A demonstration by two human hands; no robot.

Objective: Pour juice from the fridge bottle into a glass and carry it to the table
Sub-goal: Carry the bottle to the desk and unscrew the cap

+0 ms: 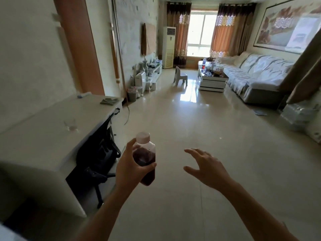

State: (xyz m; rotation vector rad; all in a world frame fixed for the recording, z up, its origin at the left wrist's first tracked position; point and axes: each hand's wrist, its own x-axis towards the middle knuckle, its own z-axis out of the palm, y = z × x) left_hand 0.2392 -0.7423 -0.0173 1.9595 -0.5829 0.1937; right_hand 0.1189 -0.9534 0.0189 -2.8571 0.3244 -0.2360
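My left hand point(129, 168) grips a small clear bottle point(145, 154) of dark red juice with a pale cap, held upright over the floor. My right hand point(207, 166) hovers to the right of the bottle, fingers spread and holding nothing. A clear glass point(70, 125) stands on the white desk point(40, 150) to the left, beyond and left of the bottle. It looks nearly empty, with a faint tint at its base.
A black office chair point(100, 153) is tucked under the desk. A folded cloth point(108, 101) lies at the desk's far end. Across the tiled floor stand a small white chair point(180, 76), a coffee table point(212, 79) and a covered sofa point(257, 75).
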